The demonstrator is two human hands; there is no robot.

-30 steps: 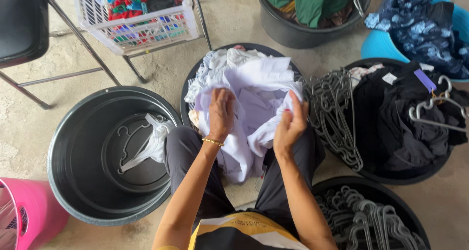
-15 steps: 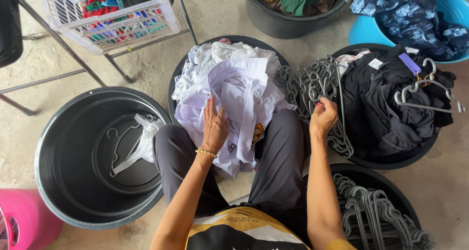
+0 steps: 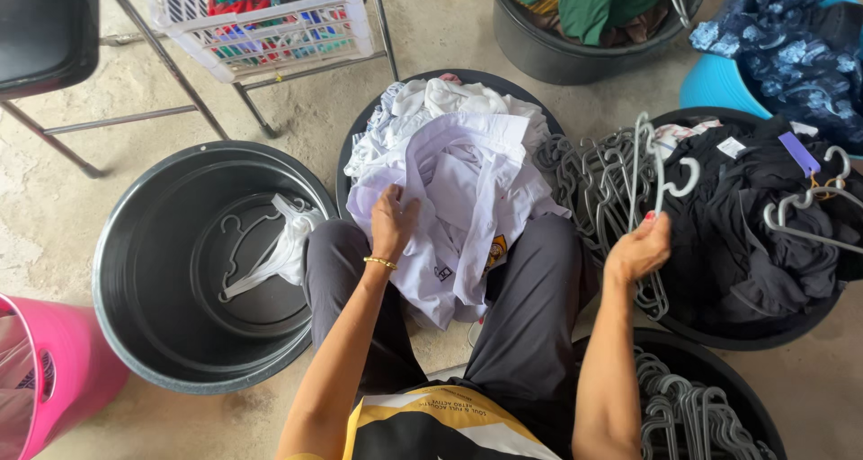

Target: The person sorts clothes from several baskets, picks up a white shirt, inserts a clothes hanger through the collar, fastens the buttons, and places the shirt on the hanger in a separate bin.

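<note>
**One hand on the white shirt, the other lifting a grey hanger**

The person sits on the concrete floor with black tubs all around. The left hand (image 3: 393, 219), with a thin gold bracelet on the wrist, lies on the white cotton shirt (image 3: 467, 208) that is spread over the lap and over the round black tub full of white laundry (image 3: 530, 109). Its fingers are bent and pressed into the cloth; whether they pinch a fold or only hold it flat, I cannot tell.

The right hand (image 3: 640, 249) is raised to the right side of the lap. Its fingers are closed around the lower part of a grey plastic clothes hanger (image 3: 661, 168), which stands almost upright, the long axis running from the hand up to the hook. The hook points away from the body. This hanger is just above the tangled heap of grey hangers (image 3: 598, 186) that lies between the white laundry and the black tub of dark clothes (image 3: 755, 235).

The shirt lies to the left of the hanger, near but apart from it; the left hand is clearly the nearer one to the cloth, and the collar end of the shirt seems to face away from the person.

At the left, a large black tub (image 3: 126, 244) holds one white hanger with a white cloth (image 3: 270, 249).
</note>
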